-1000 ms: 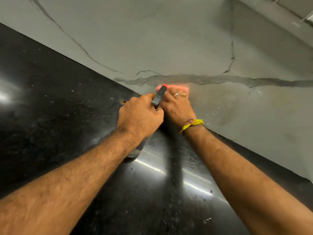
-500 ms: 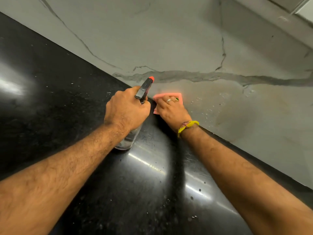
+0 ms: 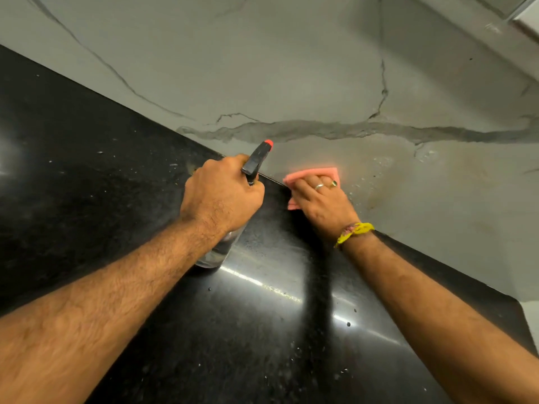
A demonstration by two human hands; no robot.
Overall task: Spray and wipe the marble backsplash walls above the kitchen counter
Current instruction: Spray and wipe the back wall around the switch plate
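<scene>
My left hand [image 3: 223,193] grips the neck of a clear spray bottle [image 3: 217,252] with a black trigger head and an orange nozzle tip [image 3: 268,143]. The bottle's base stands on the black counter. My right hand [image 3: 319,199] presses a pink cloth [image 3: 315,174] flat against the bottom of the grey marble backsplash [image 3: 291,68], just above the counter joint. Its fingers are straight over the cloth, and most of the cloth is hidden under the hand. Fine droplets speckle the marble to the right of the cloth.
The glossy black counter [image 3: 87,170] fills the lower left and carries scattered droplets and specks. A dark grey vein runs across the backsplash above my hands. The underside of a cabinet or shelf [image 3: 522,16] shows at the top right.
My right hand has slid the pink cloth to the right along the base of the backsplash, away from the bottle. My left hand and the bottle have stayed near the same spot.
</scene>
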